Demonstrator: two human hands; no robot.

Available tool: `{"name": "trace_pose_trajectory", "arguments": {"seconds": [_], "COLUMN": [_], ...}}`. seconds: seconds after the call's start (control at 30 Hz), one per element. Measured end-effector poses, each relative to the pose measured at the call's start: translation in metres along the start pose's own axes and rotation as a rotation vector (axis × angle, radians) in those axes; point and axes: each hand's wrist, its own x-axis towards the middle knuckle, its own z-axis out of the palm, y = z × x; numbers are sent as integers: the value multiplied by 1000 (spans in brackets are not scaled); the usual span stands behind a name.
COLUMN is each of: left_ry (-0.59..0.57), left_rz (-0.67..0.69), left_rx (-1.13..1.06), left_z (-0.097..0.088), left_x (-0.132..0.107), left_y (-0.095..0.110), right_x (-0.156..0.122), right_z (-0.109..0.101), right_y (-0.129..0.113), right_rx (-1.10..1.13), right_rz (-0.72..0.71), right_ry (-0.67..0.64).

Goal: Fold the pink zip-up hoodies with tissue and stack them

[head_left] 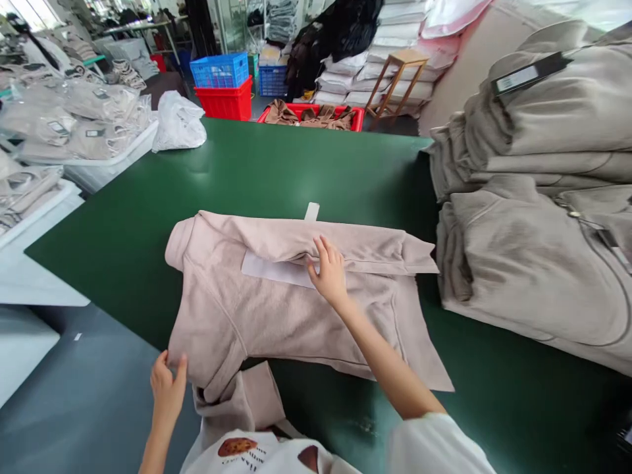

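Note:
A pale pink sweatshirt [296, 316] lies on its side across the green table, its far side folded over toward me. Partly under that fold is a white flat board [266, 268]. My right hand [330, 271] rests on the folded layer with its fingers apart, beside the board. At the near left edge of the garment, my left hand [168, 388] has its thumb and fingers closed on the cloth. One sleeve [257, 398] hangs toward my body over the near edge. A small white tag [312, 211] sticks out beyond the far fold.
Folded beige garments [533, 257] are stacked high on the right, a black tag [530, 74] on top. White bins [118, 161] of bagged garments stand at left. A white plastic bag [178, 122] sits on the table's far corner. Beyond are red crates [224, 100] and a wooden stool [405, 58].

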Motion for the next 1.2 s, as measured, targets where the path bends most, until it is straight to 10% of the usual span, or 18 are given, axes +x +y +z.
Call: {"name": "trace_pose_trajectory", "arguments": {"seconds": [0.17,0.33,0.5,0.67,0.83,0.97,1.1,1.2], "left_ry": [-189,-343,-557,-870,-878,-468,-199,-336], "left_rz": [-377,-426,-399,-486,-523,-659,-469,-188], "left_rx": [-372,-660,-750,-670,-707,-867,-1151,-1105], "left_z": [0,28,55,43,-5,-66,-114,-119], "left_x": [-55,-54,-31,-21,-32,-34,-26,-19], "left_y": [-48,-75,-72,-60,-70,-67,-20,31], "right_x": [2,-69,-173,-219,-208,-188,-128,-61], "right_z": [31,-10,-47,-37,-46,-73,-109,-138], "right_y": [-9,-59,-130,-155,-142,-144,-159,-179], "right_rx": [-48,219,529,313,433,803,1100,1207], "right_rz": [-44,-88,-355,-81,-27,-38,60,19], "right_ry": [-256,-255,-777,-807,-875,-768,-470,-281]}}
